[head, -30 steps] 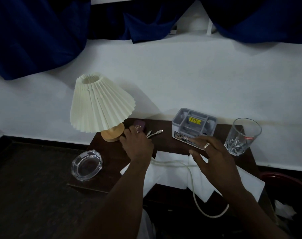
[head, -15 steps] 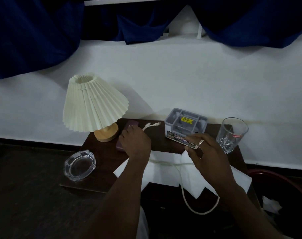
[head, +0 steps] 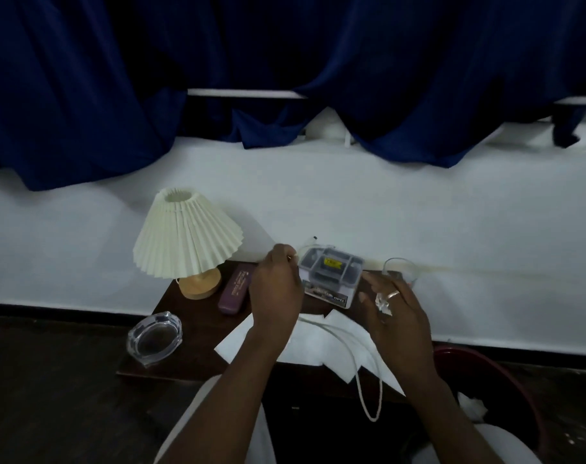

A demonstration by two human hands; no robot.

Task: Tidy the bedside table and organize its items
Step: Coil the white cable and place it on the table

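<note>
Dim light falls on a small dark wooden bedside table [head: 198, 329] set against a white wall, with navy curtains [head: 285, 78] hanging above. At its back left stands a lamp [head: 188, 242] with a cream pleated shade and a round wooden base. Just right of the base lies a maroon case [head: 235, 289], flat and angled toward the wall. A clear glass ashtray [head: 154, 339] sits at the front left corner. White paper sheets [head: 318, 346] are spread across the front of the table, and a white cable [head: 358, 363] runs over them and loops off the front edge. The left hand [head: 278, 286] is pinched closed around the cable's connector end, raised beside a grey compartmented organizer box [head: 330, 274] at the back. The right hand [head: 393, 313], wearing a ring, hovers open with fingers spread just right of the box, partly covering a drinking glass [head: 400, 269]. A dark red bin [head: 506, 390] stands on the floor to the right.
</note>
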